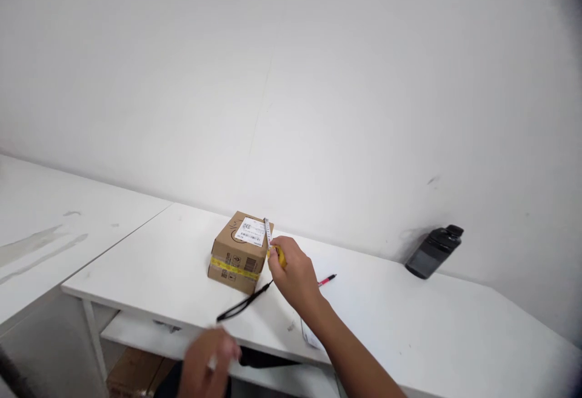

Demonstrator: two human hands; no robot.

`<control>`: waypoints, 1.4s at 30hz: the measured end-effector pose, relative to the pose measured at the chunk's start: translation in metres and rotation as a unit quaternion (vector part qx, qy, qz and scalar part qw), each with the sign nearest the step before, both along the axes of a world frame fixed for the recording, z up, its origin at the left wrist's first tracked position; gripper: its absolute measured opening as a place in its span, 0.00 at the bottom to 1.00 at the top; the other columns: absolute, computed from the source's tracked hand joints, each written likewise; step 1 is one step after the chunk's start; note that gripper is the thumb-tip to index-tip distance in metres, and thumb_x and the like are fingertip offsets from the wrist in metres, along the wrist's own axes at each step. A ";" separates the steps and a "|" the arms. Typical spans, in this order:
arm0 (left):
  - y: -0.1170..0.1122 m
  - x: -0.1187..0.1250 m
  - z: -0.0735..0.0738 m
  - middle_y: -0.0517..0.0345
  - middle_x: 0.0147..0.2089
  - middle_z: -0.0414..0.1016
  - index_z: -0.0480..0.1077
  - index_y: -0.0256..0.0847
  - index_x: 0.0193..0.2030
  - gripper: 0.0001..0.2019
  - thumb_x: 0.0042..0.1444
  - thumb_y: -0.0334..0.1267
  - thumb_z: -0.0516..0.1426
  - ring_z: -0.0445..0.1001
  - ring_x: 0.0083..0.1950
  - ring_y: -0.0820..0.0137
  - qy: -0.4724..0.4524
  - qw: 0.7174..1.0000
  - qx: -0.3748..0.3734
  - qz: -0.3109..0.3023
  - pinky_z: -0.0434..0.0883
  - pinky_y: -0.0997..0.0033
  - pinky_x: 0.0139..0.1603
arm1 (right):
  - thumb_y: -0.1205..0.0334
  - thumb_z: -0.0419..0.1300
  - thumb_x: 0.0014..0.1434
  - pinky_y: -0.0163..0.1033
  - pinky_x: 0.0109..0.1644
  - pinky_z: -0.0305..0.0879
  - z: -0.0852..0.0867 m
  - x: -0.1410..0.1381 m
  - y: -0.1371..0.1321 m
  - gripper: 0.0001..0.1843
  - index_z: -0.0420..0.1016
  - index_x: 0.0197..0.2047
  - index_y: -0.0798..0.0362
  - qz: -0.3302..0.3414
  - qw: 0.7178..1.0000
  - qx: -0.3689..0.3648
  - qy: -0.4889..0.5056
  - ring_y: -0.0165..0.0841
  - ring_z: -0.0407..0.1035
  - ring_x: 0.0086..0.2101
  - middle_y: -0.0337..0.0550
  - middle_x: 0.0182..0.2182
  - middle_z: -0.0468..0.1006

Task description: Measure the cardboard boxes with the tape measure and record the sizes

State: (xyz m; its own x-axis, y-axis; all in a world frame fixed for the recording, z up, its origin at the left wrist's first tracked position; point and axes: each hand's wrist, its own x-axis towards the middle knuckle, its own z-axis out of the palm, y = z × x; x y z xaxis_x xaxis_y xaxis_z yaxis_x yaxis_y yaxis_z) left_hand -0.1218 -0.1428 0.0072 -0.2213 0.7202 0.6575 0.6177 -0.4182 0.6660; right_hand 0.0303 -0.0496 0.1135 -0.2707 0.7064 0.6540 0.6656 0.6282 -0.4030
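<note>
Left hand [207, 364]: hovering, blurred, at the near edge of the white bench [409, 325]; whether it is curling or spreading I cannot tell.
Right hand [294, 277]: clenching around a small yellow tape measure [279, 257], whose black wrist strap [243, 306] is trailing over the bench.
White measuring blade [267, 232]: running up across the box's right edge.
Brown cardboard box [239, 255]: sitting on the bench, banded with yellow tape, touching the blade.
Red pen [327, 278]: lying just behind the right hand.
Black handheld device [434, 251]: leaning against the white wall.

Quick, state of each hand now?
Left hand: blurred, low by the white table, grip cannot be told.
Right hand: closed on a yellow tape measure beside the brown cardboard box.
</note>
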 end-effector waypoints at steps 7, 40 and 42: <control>0.138 -0.059 0.146 0.51 0.63 0.72 0.72 0.46 0.57 0.26 0.59 0.58 0.50 0.66 0.64 0.53 0.256 0.947 -0.190 0.036 0.64 0.55 0.62 | 0.62 0.47 0.69 0.43 0.41 0.69 0.024 0.031 -0.027 0.19 0.65 0.60 0.52 -0.047 0.990 -0.080 -0.107 0.41 0.75 0.45 0.50 0.56 0.74; -0.057 0.075 0.038 0.46 0.69 0.65 0.61 0.50 0.67 0.26 0.62 0.45 0.57 0.58 0.72 0.47 0.373 0.927 0.032 -0.010 0.52 0.33 0.70 | 0.71 0.52 0.64 0.50 0.53 0.70 0.028 0.130 -0.022 0.24 0.69 0.61 0.48 0.190 0.962 0.002 -0.198 0.41 0.70 0.51 0.53 0.55 0.71; -0.047 0.068 0.046 0.47 0.65 0.70 0.65 0.48 0.65 0.22 0.64 0.37 0.53 0.64 0.68 0.51 0.391 0.920 0.030 -0.027 0.56 0.35 0.69 | 0.72 0.52 0.63 0.51 0.54 0.70 0.028 0.132 -0.024 0.24 0.69 0.61 0.48 0.181 0.965 0.011 -0.191 0.41 0.70 0.52 0.53 0.56 0.71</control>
State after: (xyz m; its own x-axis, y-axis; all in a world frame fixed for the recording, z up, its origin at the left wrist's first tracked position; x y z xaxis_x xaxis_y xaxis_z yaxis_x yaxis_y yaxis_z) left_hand -0.0542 -0.1894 0.0536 0.3709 0.6731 0.6399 0.8751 -0.4840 0.0019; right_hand 0.1626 -0.0740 0.1415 -0.7212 0.5072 0.4719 0.4978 0.8531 -0.1561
